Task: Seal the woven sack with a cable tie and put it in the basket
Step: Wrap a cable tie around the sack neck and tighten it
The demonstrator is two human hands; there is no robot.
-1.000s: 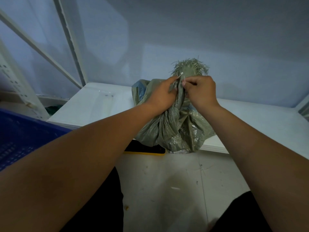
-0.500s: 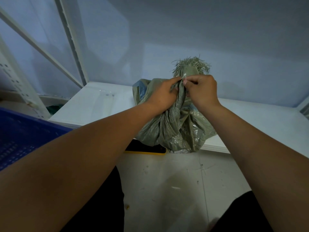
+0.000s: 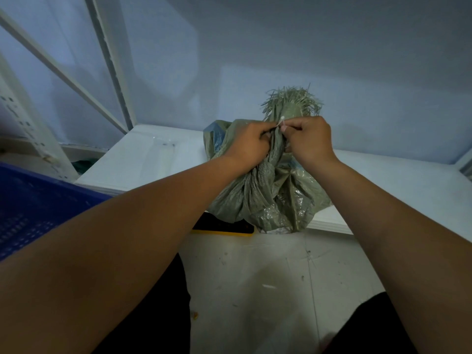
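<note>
A green woven sack (image 3: pixel 270 198) stands on the edge of a white platform (image 3: pixel 143 162), its neck gathered and its frayed top (image 3: pixel 291 100) sticking up. My left hand (image 3: pixel 249 146) grips the bunched neck from the left. My right hand (image 3: pixel 309 141) presses against the neck from the right. Between the fingertips of both hands a thin white cable tie (image 3: pixel 281 123) shows, pinched at the neck; how far it wraps around is hidden by my fingers. A blue plastic basket (image 3: pixel 33 213) sits at the left edge.
A white metal shelf frame (image 3: pixel 112 65) rises at the left against a pale wall. A black and yellow object (image 3: pixel 224 227) lies under the platform's edge below the sack. The scuffed light floor (image 3: pixel 268 282) lies in front, with my dark-clothed legs at the bottom.
The visible end of the cable tie between my fingertips has become shorter. Both hands stay clenched at the sack's neck and have barely shifted.
</note>
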